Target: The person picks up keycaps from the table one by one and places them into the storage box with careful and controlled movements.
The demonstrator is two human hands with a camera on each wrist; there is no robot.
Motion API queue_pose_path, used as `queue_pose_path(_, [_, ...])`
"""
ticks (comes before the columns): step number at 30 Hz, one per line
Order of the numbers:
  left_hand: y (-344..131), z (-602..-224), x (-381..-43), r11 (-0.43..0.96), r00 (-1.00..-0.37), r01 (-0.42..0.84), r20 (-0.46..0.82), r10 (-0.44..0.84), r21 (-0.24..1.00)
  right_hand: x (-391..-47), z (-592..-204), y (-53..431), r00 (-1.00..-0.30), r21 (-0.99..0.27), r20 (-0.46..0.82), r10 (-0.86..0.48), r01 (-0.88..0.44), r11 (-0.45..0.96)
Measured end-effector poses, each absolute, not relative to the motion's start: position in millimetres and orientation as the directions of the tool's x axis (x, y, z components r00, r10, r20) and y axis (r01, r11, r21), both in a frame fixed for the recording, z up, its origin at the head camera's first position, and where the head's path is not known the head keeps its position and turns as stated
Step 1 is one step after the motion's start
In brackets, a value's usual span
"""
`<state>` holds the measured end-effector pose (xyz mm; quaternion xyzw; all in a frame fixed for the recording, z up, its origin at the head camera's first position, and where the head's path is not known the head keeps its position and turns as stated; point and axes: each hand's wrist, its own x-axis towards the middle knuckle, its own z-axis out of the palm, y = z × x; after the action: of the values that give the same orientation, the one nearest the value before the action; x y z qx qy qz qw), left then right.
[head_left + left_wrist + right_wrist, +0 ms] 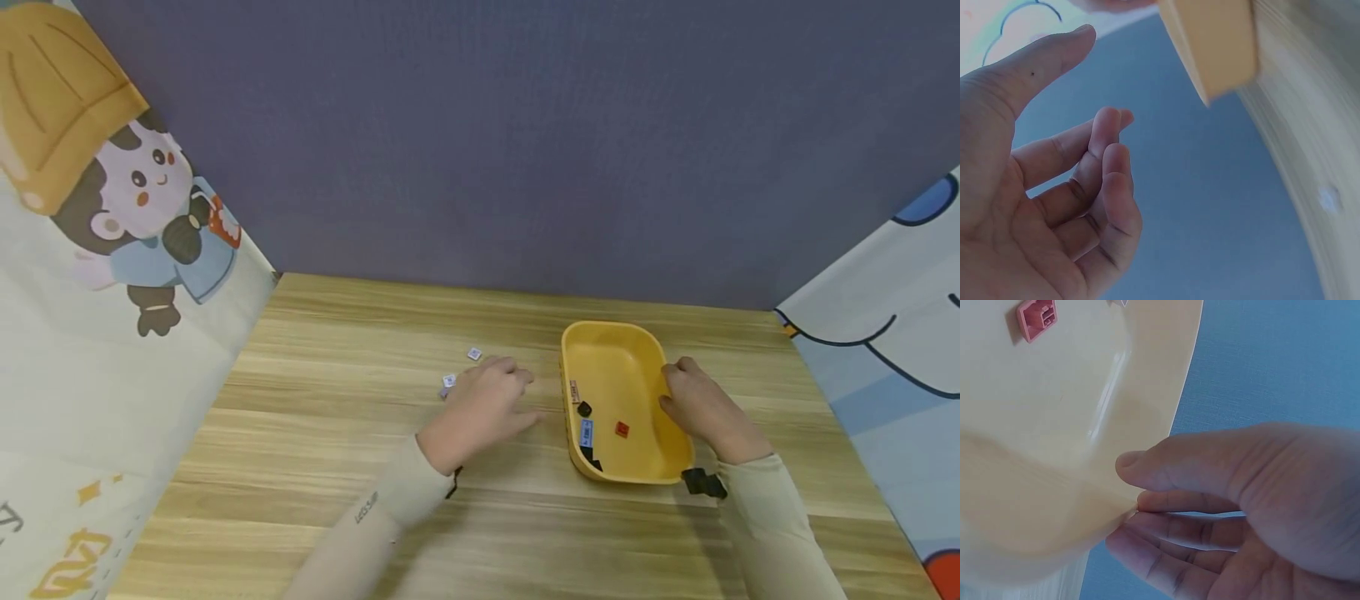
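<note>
A yellow tray point(611, 367) stands on the right half of the table, and my right hand point(705, 408) pinches its right rim between thumb and fingers. Inside it lie a red keycap point(1038, 319), a blue keycap point(587, 432), a black keycap point(584, 409) and others along the left wall. Left of the tray my left hand point(487, 408) hovers with loosely bent fingers and nothing in the palm. Beyond its knuckles a white keycap point(474, 354) rests on the table, and another white keycap point(448, 381) sits nearer, with a darker piece partly hidden beside it.
The wood-grain table point(300, 433) ends at a dark blue backdrop point(510, 150). A cartoon-printed sheet point(97, 350) borders the left side and a second printed sheet point(885, 367) the right.
</note>
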<state>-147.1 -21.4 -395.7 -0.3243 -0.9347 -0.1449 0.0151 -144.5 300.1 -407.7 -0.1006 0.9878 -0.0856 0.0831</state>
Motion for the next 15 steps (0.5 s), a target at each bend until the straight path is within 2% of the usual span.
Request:
queue_pose_path(5, [-56,-403,-144,0.777,-0.833,0.552,0.189,0.519,0.302,-145,-408,299,-0.967,-0.190,-0.146,-0.208,-0.179,0.965])
queue_pose_path(10, [-80,-413,-141,0.775,-0.843,0.538,0.231,0.486,0.330,-144,-409,300,-0.968,-0.193,-0.142,-0.207,-0.178,0.965])
queue_pose_path(15, [-96,-429,-140,0.776,-0.851,0.525,0.214,0.479,0.349,-144,-409,300,-0.967,-0.193,-0.139,-0.214,-0.186,0.963])
